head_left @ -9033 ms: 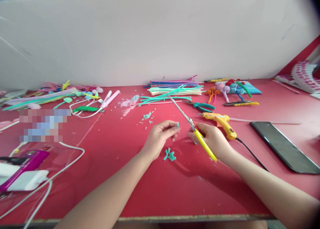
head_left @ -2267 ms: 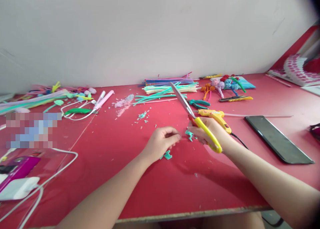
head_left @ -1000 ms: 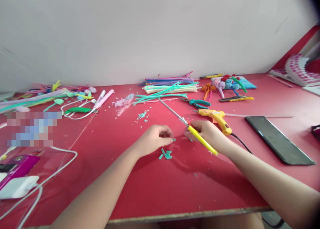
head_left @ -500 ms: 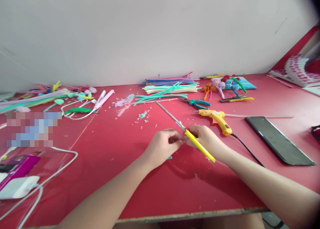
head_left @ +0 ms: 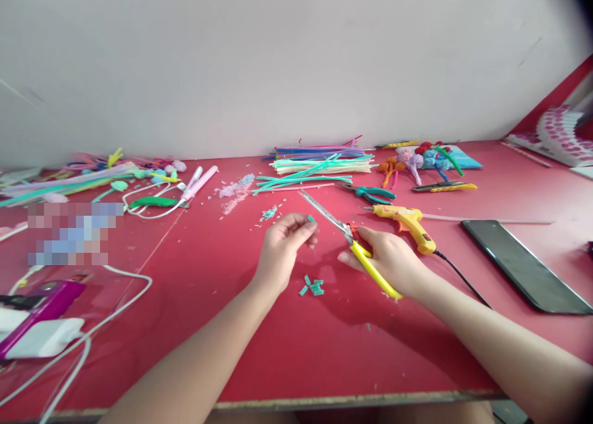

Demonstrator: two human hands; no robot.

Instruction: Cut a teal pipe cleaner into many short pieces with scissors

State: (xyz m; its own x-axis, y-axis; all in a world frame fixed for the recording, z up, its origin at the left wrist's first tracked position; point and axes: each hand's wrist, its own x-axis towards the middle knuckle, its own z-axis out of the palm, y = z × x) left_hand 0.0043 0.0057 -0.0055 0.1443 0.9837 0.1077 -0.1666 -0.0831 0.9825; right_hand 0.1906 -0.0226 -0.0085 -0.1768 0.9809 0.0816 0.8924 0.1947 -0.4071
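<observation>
Between thumb and index finger, my left hand (head_left: 283, 248) pinches a short green piece of pipe cleaner (head_left: 311, 219) above the red table. Scissors (head_left: 334, 219) with yellow and red handles rest in my right hand (head_left: 386, 254), their closed-looking blades pointing up and to the left. On the table below and between the hands lies a small group of short green pipe cleaner pieces (head_left: 317, 287). Green fluff clippings (head_left: 269, 214) are heaped just beyond my left hand.
Bundles of pipe cleaners (head_left: 319, 164) lie at the back, near pliers (head_left: 374, 194). A yellow glue gun (head_left: 407, 217), a utility knife (head_left: 445, 187) and a phone (head_left: 523, 266) are to the right. White cables (head_left: 130, 275) and a pink pen-shaped device (head_left: 200, 185) are at left.
My hands have moved apart: the left has shifted left and up with the short green piece, the right slightly right with the scissors. The cut green pieces on the table are now exposed.
</observation>
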